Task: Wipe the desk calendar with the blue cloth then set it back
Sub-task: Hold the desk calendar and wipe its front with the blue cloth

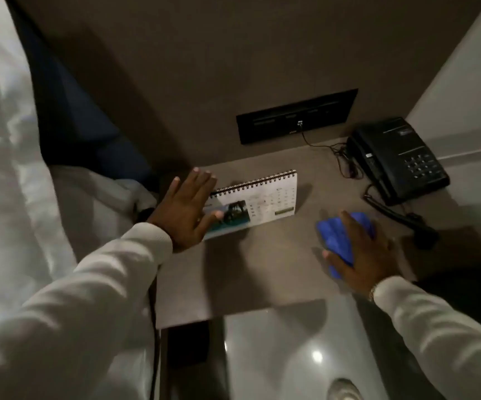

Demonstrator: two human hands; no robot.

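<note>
At the far left I see rumpled white bedding [11,157], cut off by the frame edge, with a dark blue panel [69,111] behind it that I cannot identify. My left hand [186,210], in a cream sleeve [95,287], is spread open with fingers extended; its thumb rests on the left end of the white spiral-bound desk calendar [258,202], and the palm hides that end. The calendar stands upright on the grey-brown bedside tabletop [262,269], near the back wall, tilted slightly. Its face shows a blurred photo and a date grid; none of the print is readable to me.

Behind it, a black recessed wall panel [297,115] holds what may be sockets, too dark to make out, with a thin black cable [340,160] trailing from it.

Right of the calendar and apart from it, my right hand [360,252] presses flat on the crumpled bright blue cloth [340,241], fingers lying over it rather than closed round it; the hand hides much of the cloth. A metallic band [372,293] shows at that wrist.

At the far right sits a black corded desk telephone [396,160], its label and key markings illegible. Below the table, glossy grey floor [291,356] shows light glare.
</note>
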